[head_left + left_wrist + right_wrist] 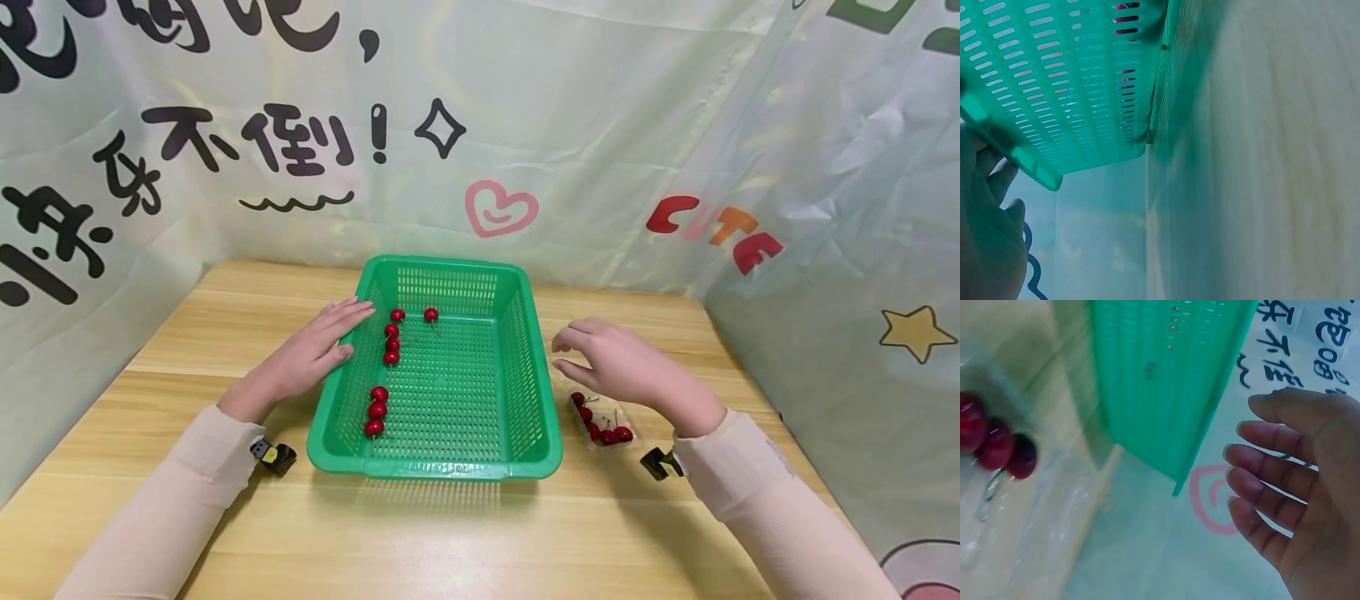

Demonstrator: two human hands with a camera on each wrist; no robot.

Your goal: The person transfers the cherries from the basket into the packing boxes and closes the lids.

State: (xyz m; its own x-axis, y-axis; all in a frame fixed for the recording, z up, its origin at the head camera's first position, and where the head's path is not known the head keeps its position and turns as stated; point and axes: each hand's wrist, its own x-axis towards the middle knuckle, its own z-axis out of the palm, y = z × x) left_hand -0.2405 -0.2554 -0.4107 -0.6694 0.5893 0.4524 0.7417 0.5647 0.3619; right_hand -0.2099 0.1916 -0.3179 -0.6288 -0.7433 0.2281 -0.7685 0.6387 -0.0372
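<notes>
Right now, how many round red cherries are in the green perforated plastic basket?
8 round red cherries: in the green perforated plastic basket, four line its left side toward the far end, three line that side nearer you, and one sits alone by its far wall.

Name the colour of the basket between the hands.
The basket is green; it shows best in the head view.

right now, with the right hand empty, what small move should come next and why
I'd probably lower the right hand to the clear plastic container and pinch one cherry: that hand hovers empty close by, several cherries lie in the container, and the left hand rests on the rim of the green plastic basket.
</notes>
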